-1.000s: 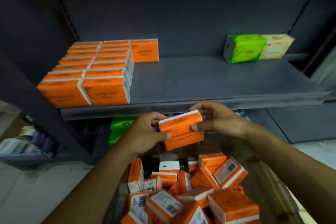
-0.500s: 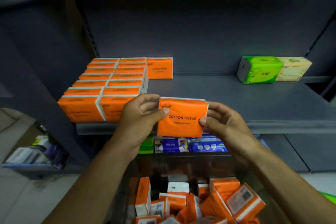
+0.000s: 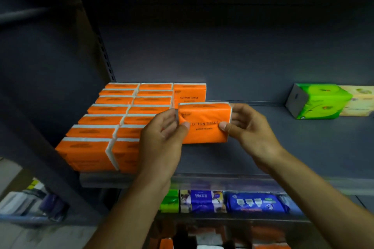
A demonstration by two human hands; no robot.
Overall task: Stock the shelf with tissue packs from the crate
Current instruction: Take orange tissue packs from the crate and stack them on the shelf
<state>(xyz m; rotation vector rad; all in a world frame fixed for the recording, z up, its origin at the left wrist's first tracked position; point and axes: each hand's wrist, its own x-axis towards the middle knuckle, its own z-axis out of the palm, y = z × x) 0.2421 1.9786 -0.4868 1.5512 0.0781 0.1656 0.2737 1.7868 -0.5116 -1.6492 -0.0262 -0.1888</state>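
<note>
Both hands on the pack [image 3: 204,122] now: left hand [image 3: 162,137] pinches its left edge, right hand [image 3: 249,127] pinches its right edge, fingers clamped. It's upright over the shelf [image 3: 303,147], just right of the orange rows [image 3: 113,125], in front of a lone pack [image 3: 189,92].

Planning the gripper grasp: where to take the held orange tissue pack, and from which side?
By its short ends, from left and right: the orange pack stands upright, broad face forward. Left hand and right hand pinch it there.
</note>
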